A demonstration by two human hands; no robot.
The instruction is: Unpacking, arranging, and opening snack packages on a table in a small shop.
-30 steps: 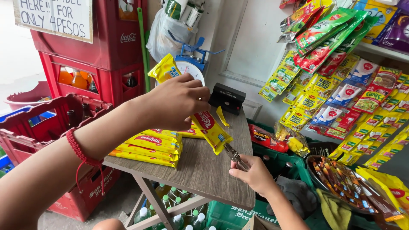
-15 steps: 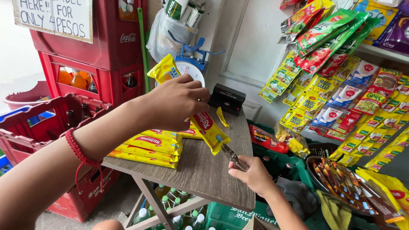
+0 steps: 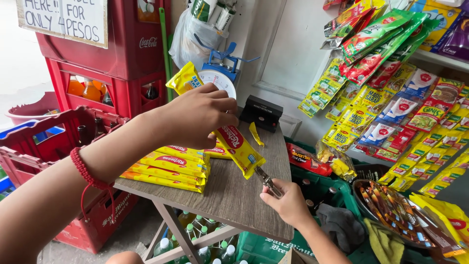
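My left hand (image 3: 198,115) grips a strip of yellow snack packets (image 3: 239,146), holding it up above a small grey table (image 3: 239,200). The strip's top end (image 3: 183,78) sticks out above the hand. My right hand (image 3: 288,203) holds a small metal tool (image 3: 266,181), probably a stapler or clipper, with its tip at the strip's lower end. A stack of the same yellow packets (image 3: 168,168) lies on the table under my left forearm. A red cord bracelet (image 3: 85,171) sits on my left wrist.
Red bottle crates (image 3: 112,58) stand stacked at the left. A blue weighing scale (image 3: 220,73) and a black box (image 3: 261,112) sit at the table's back. Hanging sachet strips (image 3: 391,98) cover the right wall. A round tray of sweets (image 3: 400,215) and green crates (image 3: 312,186) lie at right.
The strip and both hands have stayed almost in place; the right hand has shifted slightly with the tool at the strip's lower end.
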